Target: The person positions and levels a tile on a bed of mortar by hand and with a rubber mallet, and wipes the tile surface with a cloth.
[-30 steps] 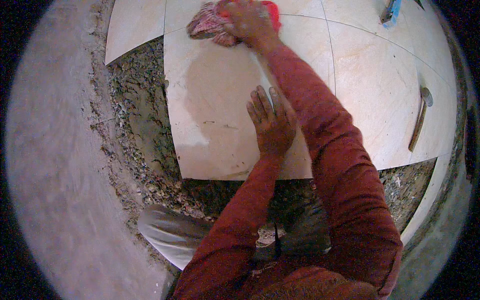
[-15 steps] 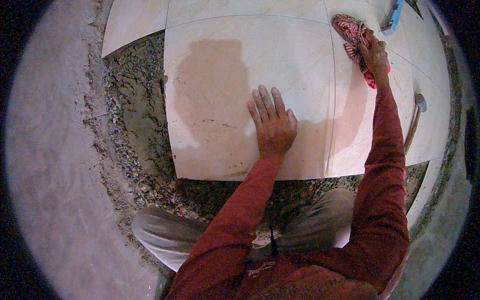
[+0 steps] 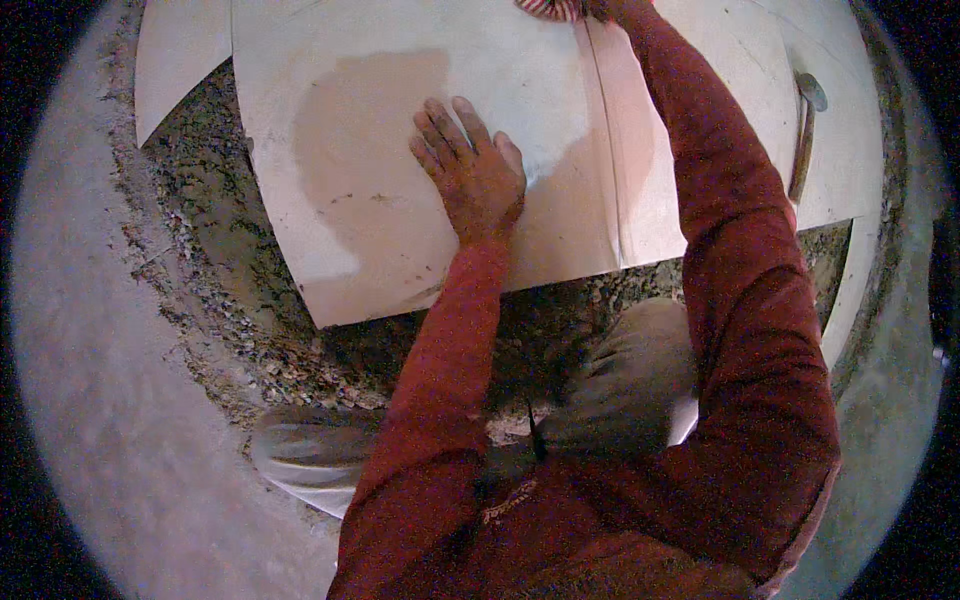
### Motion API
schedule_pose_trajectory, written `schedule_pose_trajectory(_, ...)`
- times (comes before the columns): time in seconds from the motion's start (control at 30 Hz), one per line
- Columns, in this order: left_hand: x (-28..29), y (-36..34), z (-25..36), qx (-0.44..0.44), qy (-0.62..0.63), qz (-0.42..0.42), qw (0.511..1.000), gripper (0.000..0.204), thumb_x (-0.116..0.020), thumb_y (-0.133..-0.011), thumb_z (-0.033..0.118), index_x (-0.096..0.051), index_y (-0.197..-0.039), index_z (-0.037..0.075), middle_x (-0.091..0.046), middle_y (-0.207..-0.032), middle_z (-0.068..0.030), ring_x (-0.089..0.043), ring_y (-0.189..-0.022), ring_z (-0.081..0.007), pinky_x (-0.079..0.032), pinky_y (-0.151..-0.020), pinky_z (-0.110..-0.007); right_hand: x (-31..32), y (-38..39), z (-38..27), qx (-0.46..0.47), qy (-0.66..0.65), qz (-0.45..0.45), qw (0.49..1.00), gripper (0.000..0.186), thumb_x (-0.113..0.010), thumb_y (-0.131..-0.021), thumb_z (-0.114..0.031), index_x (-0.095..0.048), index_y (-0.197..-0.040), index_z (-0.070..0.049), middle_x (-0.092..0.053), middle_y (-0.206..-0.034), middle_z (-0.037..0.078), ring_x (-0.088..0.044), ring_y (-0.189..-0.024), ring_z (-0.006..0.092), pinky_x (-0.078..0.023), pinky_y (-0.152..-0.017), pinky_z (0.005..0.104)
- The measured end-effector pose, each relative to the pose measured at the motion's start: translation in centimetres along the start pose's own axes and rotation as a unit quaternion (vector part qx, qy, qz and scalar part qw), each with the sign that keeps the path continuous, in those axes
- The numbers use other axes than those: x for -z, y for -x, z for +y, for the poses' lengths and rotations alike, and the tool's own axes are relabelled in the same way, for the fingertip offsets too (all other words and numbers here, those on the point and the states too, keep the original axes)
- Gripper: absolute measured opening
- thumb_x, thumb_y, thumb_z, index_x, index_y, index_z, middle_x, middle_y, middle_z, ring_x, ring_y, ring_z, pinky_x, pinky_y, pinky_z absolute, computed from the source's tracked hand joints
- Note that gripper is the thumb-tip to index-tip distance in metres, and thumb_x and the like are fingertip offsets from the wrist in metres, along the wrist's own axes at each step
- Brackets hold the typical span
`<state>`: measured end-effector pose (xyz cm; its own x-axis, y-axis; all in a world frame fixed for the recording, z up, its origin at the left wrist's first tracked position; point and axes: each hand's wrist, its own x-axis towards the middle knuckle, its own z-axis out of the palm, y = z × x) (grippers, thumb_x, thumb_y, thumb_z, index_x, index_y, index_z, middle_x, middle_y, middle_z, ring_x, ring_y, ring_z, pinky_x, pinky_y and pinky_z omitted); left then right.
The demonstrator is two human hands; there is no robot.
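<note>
My left hand (image 3: 472, 178) lies flat on a large cream floor tile (image 3: 520, 95), fingers spread, with nothing in it. Around that hand the tile shows darker, damp-looking patches. At the top edge of the view my right hand (image 3: 618, 10) is closed on a red-and-white patterned cloth (image 3: 549, 9). Only a part of the cloth and of that hand shows; the rest is cut off by the frame. My right arm stretches far forward over the joint between two tiles.
A hammer (image 3: 805, 140) with a wooden handle lies on the tiles at the right. Rough gravelly ground (image 3: 215, 190) borders the tiles on the left and in front of my knees. Grey concrete floor (image 3: 75, 330) spreads at the far left.
The view has shifted, so the tiles sit higher in the picture and are slightly turned. My right hand has moved forward and left with the cloth. The blue tool at the upper right is out of view.
</note>
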<state>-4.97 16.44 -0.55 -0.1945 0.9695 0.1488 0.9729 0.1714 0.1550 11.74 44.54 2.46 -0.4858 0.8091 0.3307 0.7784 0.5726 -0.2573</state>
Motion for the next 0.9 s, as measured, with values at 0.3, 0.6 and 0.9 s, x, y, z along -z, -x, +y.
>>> schedule_pose_trajectory(0.3, -1.8, 0.9, -0.6, -0.037, -0.028, 0.082, 0.996, 0.068, -0.058, -0.098, 0.037, -0.041, -0.150, -0.003, -0.034, -0.158, -0.0317, -0.033, -0.147, -0.0498, -0.024, -0.121, -0.062, 8.1, 23.2, -10.2, -0.041, -0.002, -0.109, 0.993, 0.058, -0.075, -0.088, -0.040, -0.060, -0.140, -0.019, -0.052, -0.136, 0.020, -0.056, -0.116, 0.0431, -0.051, -0.094, 0.0519)
schedule_pose_trajectory(0.6, -2.8, 1.1, -0.8, -0.052, -0.031, 0.136, 0.989, 0.065, -0.058, -0.099, 0.039, -0.044, -0.149, -0.001, -0.040, -0.154, -0.0308, -0.036, -0.144, -0.0487, -0.026, -0.118, -0.065, 15.8, 45.3, -17.0, -0.148, -0.207, -0.337, 0.906, 0.048, -0.078, -0.089, -0.028, -0.065, -0.131, -0.010, -0.057, -0.134, 0.019, -0.059, -0.122, 0.0379, -0.051, -0.100, 0.0443)
schedule_pose_trajectory(0.9, -3.1, 1.3, -1.8, -0.067, -0.075, 0.144, 0.984, 0.064, -0.056, -0.099, 0.038, -0.045, -0.147, -0.002, -0.038, -0.155, -0.0308, -0.036, -0.145, -0.0491, -0.024, -0.120, -0.062, 24.0, 34.7, 0.8, -0.283, -0.164, 0.054, 0.943, 0.054, -0.061, -0.102, -0.033, -0.056, -0.144, 0.001, -0.063, -0.138, 0.014, -0.059, -0.125, 0.0225, -0.043, -0.110, 0.0357)
